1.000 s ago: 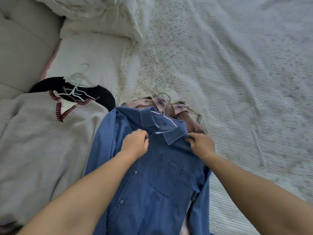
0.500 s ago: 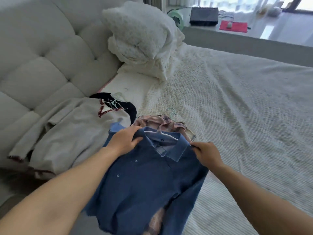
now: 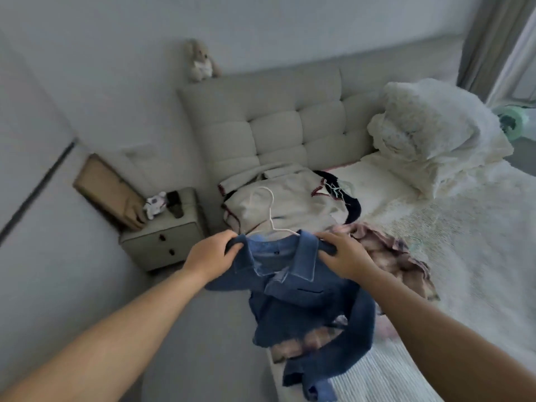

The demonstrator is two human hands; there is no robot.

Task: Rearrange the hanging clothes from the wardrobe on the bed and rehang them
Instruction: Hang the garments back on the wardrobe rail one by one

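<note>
The blue shirt (image 3: 293, 285) on its white hanger (image 3: 268, 216) is gripped at both shoulders, one by the left hand (image 3: 213, 253), one by the right hand (image 3: 340, 258). Beyond the hands a cream sweater (image 3: 287, 204), and beside the right hand a plaid shirt (image 3: 388, 256), are left on the bed (image 3: 464, 256); rehanging seems barely begun.

This is a bedroom in a home. Beyond the two-handed grip on a denim shirt (image 3: 304, 291) stands a bed (image 3: 464, 256) with a tufted, padded headboard (image 3: 275, 129) and a pile of white pillows (image 3: 435, 134) up to the right of the grip. To the left of the grip sits a bedside cabinet (image 3: 165, 236) with two drawers, a small toy on top. A plush toy (image 3: 201, 60) perches on the headboard, and a curtain (image 3: 493, 39) hangs far right.
</note>
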